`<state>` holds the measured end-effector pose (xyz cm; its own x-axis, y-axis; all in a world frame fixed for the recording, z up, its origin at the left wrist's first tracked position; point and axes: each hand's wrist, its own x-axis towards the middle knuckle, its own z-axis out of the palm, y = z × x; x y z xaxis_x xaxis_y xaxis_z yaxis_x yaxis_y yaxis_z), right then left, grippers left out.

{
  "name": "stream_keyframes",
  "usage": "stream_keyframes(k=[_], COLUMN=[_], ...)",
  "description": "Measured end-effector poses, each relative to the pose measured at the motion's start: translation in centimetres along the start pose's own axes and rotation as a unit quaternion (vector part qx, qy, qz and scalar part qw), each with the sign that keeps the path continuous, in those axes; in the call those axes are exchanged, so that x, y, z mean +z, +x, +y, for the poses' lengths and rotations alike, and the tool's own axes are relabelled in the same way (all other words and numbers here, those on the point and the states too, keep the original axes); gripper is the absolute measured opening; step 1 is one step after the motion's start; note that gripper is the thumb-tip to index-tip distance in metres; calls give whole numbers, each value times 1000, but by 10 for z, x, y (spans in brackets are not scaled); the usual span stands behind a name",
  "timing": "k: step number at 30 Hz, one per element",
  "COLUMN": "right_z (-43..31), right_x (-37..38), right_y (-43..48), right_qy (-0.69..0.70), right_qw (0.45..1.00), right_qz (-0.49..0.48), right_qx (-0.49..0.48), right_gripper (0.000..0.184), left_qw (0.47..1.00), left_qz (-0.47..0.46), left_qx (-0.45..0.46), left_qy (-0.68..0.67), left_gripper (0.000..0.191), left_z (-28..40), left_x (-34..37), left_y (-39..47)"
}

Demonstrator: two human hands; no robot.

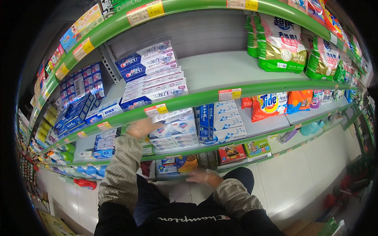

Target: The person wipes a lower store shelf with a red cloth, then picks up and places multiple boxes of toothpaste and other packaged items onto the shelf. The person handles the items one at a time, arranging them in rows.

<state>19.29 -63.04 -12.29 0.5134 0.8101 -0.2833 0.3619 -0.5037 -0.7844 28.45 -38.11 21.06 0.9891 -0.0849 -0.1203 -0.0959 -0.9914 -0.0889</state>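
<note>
My left hand [144, 128], in a thin clear glove, reaches under the green edge of the middle shelf. Its fingertips are at white soap boxes [172, 132] stacked on the shelf below; whether they grip one is hidden. Lower down, my right hand [205, 177], also gloved and slightly blurred, hovers in front of the bottom shelf with nothing visible in it. Near it lie a blue box [167, 168] and an orange-and-navy pack with a coil picture [186, 163]. Right of the soap stand toothpaste boxes, white [229, 134] and blue [205, 122].
Crest toothpaste boxes [150, 76] fill the left of the shelf above, with detergent bags [282, 44] at its right. A Tide bag [269, 106] sits one shelf lower. Green shelf rails [198, 100] jut out above my left hand. A red bottle [85, 183] lies by the tiled floor [283, 177].
</note>
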Motion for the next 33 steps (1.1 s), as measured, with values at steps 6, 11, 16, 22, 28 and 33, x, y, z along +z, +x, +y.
stream_keyframes(k=[6,11,16,22,28,33], right_z=[-22,24,-28,-91,-131,-124], right_x=[-7,-5,-6,-25,-15,24], right_y=[-7,4,-14,-73,-118,-109], right_qy=[-32,-292,57,564,489,422], right_qw=[997,953,998,802,871,904], right_qz=[-44,-47,14,156,6,-15], right_qx=[60,-68,27,119,48,73], right_gripper=[62,54,52,79,91,100], left_qw=[970,938,920,946,960,952], left_qz=[226,290,317,229,166,157], left_qx=[38,79,115,141,204,251], left_qy=[-86,-175,-201,-183,-94,-78], left_gripper=[108,90,78,78,70,77], left_z=[-7,15,27,44,16,5], left_x=[11,22,63,114,161,162], left_y=[-62,-95,-185,-231,-255,-263])
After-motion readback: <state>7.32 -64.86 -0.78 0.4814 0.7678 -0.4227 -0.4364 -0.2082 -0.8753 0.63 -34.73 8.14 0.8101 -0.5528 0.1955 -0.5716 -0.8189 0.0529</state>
